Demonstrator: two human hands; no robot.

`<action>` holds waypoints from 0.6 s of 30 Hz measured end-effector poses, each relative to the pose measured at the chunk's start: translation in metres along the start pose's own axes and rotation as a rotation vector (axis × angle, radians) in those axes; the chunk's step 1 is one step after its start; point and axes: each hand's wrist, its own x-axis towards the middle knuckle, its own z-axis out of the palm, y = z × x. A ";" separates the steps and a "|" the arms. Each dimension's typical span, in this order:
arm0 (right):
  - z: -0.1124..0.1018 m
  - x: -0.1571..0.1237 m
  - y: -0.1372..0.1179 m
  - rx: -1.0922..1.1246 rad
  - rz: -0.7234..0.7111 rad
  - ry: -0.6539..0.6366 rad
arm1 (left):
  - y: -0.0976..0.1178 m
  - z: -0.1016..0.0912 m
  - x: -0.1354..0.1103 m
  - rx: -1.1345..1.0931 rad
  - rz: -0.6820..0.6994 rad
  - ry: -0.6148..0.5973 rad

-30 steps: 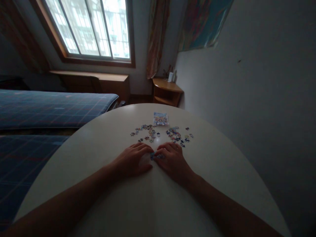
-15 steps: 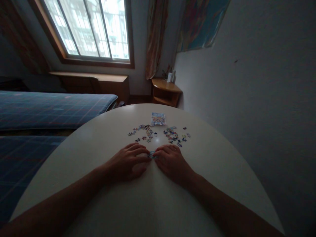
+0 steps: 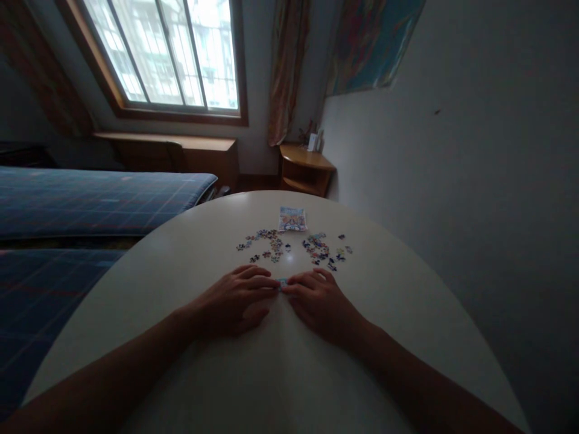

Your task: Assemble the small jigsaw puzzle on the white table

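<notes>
A small bluish cluster of jigsaw pieces (image 3: 283,283) lies on the table between my two hands, partly covered by fingertips. My left hand (image 3: 246,296) rests on the tabletop, fingers stretched toward the cluster and their tips at its left edge, the thumb spread apart below. On the other side, my right hand (image 3: 314,298) has its fingers bent and closed on the cluster's right edge. Just beyond are two groups of loose jigsaw pieces, a left pile (image 3: 272,241) and a right pile (image 3: 319,247). One single piece (image 3: 288,247) lies between them.
A printed picture packet (image 3: 292,219) lies behind the piles on the round white table (image 3: 203,241). Past its edge are a plaid mattress (image 3: 104,202) at left, a small wooden corner cabinet (image 3: 305,158) and a wall (image 3: 452,181) at right.
The view has shifted slightly, so everything sits a little farther right. My right hand's fingers have moved slightly over the cluster, and less of it shows. The loose piles stay as they were.
</notes>
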 end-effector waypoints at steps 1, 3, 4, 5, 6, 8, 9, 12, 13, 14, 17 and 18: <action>0.000 0.000 0.000 0.001 0.000 -0.002 | 0.000 0.000 0.000 -0.004 -0.003 -0.005; -0.001 -0.001 0.000 0.002 0.002 -0.010 | 0.001 0.000 0.000 -0.011 -0.010 -0.010; -0.002 -0.001 -0.001 0.002 0.003 -0.014 | 0.001 0.001 0.000 -0.015 -0.013 -0.009; -0.002 -0.001 -0.001 0.002 0.003 -0.017 | 0.001 0.002 0.000 -0.021 -0.017 -0.007; -0.002 -0.001 -0.001 0.003 0.001 -0.022 | 0.000 0.002 0.000 -0.026 -0.020 -0.004; -0.003 -0.001 -0.001 0.009 -0.002 -0.032 | 0.000 0.004 0.001 -0.038 -0.021 0.001; -0.003 -0.001 0.000 0.015 -0.004 -0.039 | -0.001 0.004 0.001 -0.047 -0.020 0.003; -0.003 -0.001 0.001 0.036 -0.009 -0.058 | -0.002 0.005 0.001 -0.071 -0.021 0.013; -0.003 -0.001 0.002 0.041 -0.011 -0.063 | -0.002 0.005 0.001 -0.077 -0.025 0.013; -0.004 -0.001 0.002 0.044 -0.013 -0.067 | -0.002 0.004 0.001 -0.081 -0.030 0.011; -0.005 -0.001 0.002 0.055 -0.026 -0.071 | -0.002 0.003 0.001 -0.090 -0.052 -0.002; -0.006 -0.001 0.002 0.059 -0.030 -0.070 | -0.002 0.003 0.001 -0.097 -0.053 -0.005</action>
